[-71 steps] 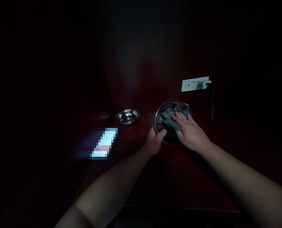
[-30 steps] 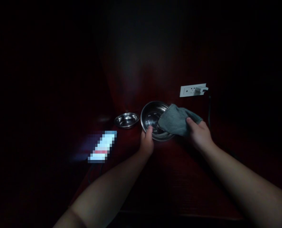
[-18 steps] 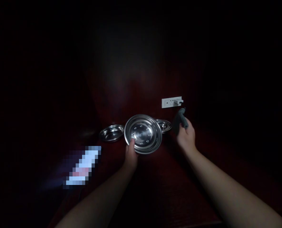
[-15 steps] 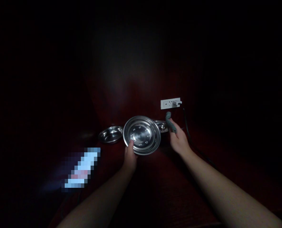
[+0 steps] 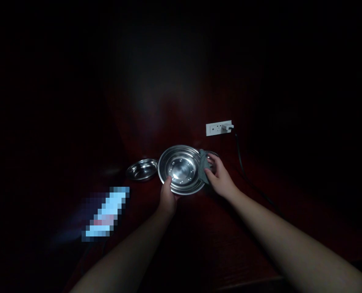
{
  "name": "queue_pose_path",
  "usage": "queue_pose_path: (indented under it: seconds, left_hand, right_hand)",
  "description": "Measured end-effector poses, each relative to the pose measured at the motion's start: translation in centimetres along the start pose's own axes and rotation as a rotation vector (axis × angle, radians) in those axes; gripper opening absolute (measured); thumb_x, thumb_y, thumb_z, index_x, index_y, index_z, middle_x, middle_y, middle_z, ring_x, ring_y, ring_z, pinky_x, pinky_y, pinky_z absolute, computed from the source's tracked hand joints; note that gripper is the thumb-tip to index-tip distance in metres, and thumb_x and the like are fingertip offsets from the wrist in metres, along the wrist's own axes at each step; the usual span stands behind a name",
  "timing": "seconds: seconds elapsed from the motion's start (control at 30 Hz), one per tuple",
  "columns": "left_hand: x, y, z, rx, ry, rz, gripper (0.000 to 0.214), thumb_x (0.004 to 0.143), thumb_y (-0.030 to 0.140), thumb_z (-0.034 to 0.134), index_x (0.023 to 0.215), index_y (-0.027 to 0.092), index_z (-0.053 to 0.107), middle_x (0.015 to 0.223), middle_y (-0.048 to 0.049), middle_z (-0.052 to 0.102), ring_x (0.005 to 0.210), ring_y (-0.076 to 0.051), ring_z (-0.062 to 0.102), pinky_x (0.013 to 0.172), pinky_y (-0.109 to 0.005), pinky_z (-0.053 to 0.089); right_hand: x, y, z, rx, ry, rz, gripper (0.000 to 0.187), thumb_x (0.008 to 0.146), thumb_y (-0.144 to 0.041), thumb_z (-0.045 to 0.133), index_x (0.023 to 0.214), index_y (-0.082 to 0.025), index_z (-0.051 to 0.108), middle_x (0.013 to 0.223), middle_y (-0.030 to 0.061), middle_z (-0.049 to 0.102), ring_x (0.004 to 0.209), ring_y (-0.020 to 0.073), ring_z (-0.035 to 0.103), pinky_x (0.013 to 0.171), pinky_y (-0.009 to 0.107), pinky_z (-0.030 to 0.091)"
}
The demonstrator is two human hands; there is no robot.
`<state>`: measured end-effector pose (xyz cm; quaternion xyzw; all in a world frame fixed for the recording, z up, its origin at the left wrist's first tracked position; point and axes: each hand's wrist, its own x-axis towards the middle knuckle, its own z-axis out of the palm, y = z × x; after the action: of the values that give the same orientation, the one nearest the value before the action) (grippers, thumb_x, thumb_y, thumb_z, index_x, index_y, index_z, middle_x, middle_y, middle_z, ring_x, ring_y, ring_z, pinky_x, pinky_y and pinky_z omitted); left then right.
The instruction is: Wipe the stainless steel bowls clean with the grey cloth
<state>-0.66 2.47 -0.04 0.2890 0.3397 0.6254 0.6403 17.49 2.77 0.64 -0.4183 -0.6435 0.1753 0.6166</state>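
A round steel plate point(image 5: 181, 169) is tilted toward me above a dark red wooden table point(image 5: 199, 228). My left hand point(image 5: 166, 198) grips its lower rim, thumb on the inside. My right hand point(image 5: 219, 178) is closed on a grey cloth point(image 5: 203, 167) and presses it against the plate's right rim. A second steel plate point(image 5: 142, 169) lies flat on the table to the left. Part of a third steel plate point(image 5: 213, 155) shows behind my right hand.
A white wall socket point(image 5: 218, 127) with a plug and a dark cable point(image 5: 240, 156) sits on the back panel at right. A bright blurred-out lit object point(image 5: 105, 213) lies on the table at left. The surroundings are very dark.
The cloth came off the plate and my right hand swung away, then returned to the plate's right rim. My left hand lifted and tilted the plate, uncovering another plate behind it.
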Motion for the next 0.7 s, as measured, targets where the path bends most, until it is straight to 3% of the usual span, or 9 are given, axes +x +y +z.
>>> queue_pose_path:
  seconds: [0.07,0.2,0.33,0.53,0.7]
  left_hand:
    - [0.0,-0.3,-0.2,0.015,-0.001,0.006,0.038,0.079,0.038,0.057,0.11,0.017,0.059,0.099,-0.0069,0.071,0.098,-0.023,0.065,0.087,-0.037,0.051]
    - [0.4,-1.3,-1.1,0.094,-0.087,0.086,0.041,0.074,0.037,0.063,0.108,0.014,0.06,0.095,-0.0071,0.071,0.096,-0.023,0.065,0.09,-0.037,0.048]
    - [0.6,-1.8,-1.6,0.139,-0.146,0.136,0.042,0.072,0.038,0.065,0.106,0.014,0.06,0.096,-0.0064,0.07,0.099,-0.024,0.064,0.092,-0.038,0.046]
    - [0.4,-0.3,-1.3,0.302,-0.198,0.32,0.046,0.071,0.027,0.065,0.115,0.019,0.056,0.109,-0.0049,0.066,0.108,-0.023,0.058,0.099,-0.034,0.041]
    - [0.8,0.4,-1.6,0.346,-0.275,0.292,0.048,0.072,0.028,0.062,0.118,0.02,0.054,0.109,-0.0049,0.065,0.107,-0.023,0.059,0.098,-0.036,0.042]
  right_hand:
    - [0.2,0.7,0.2,0.119,0.007,0.082,0.056,0.083,-0.033,0.053,0.133,-0.02,0.031,0.121,0.0141,0.058,0.099,0.0209,0.062,0.087,0.041,0.05]
    - [0.3,1.2,0.0,-0.001,-0.034,0.234,0.03,0.083,-0.035,0.048,0.107,-0.018,0.052,0.092,0.0065,0.066,0.082,0.0204,0.063,0.08,0.041,0.051]
    - [0.3,0.5,-0.5,-0.186,-0.003,0.22,0.028,0.086,-0.037,0.042,0.103,-0.019,0.055,0.097,0.007,0.065,0.09,0.0223,0.061,0.086,0.041,0.047]
    - [0.3,-0.6,-0.9,-0.305,-0.016,0.184,0.035,0.089,-0.042,0.035,0.091,-0.018,0.059,0.094,0.0093,0.067,0.088,0.0234,0.062,0.083,0.037,0.047]
    - [0.3,-0.6,-1.2,-0.323,-0.017,0.165,0.038,0.09,-0.045,0.033,0.084,-0.019,0.059,0.088,0.0079,0.067,0.083,0.0225,0.062,0.078,0.033,0.047]
